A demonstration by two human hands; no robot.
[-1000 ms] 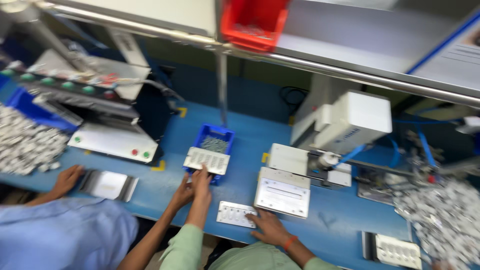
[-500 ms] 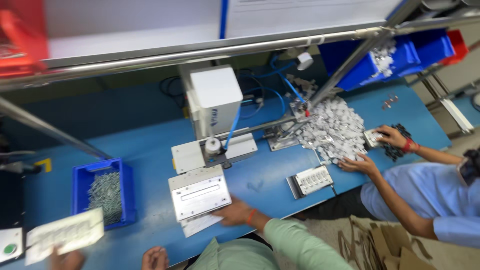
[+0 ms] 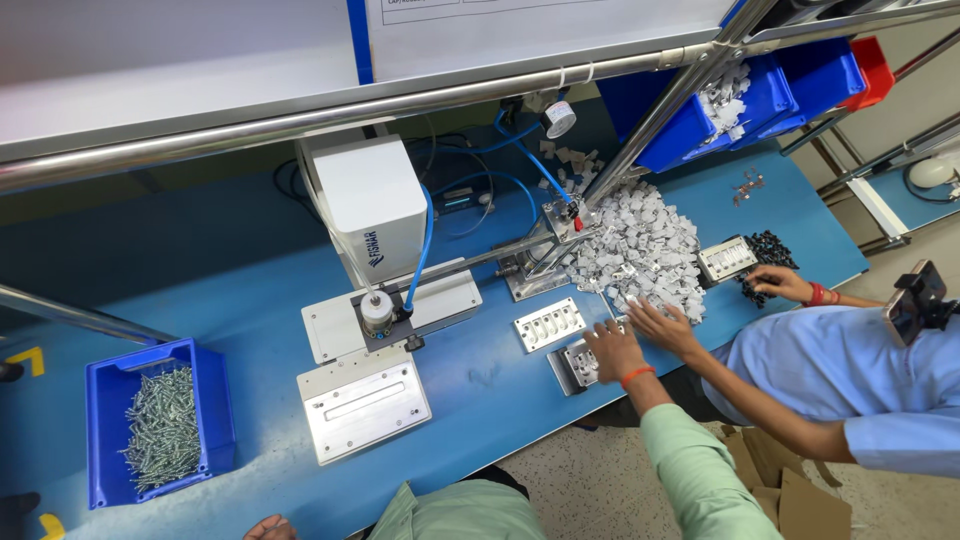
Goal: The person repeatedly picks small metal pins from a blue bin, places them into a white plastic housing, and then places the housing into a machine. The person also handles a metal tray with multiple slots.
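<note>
Right hand [image 3: 612, 350] on slotted metal fixture [image 3: 578, 364], white plastic parts [image 3: 645, 250]

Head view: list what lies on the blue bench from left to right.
Blue bin of screws → flat metal plate with a slot → white box machine with blue hoses → small metal jig with slots → person's right hand → pile of small white parts → heap of black parts.

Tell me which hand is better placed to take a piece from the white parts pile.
Right: the right hand lies by the metal fixture beside the white parts pile; the left hand sits far off at the table edge.
</note>
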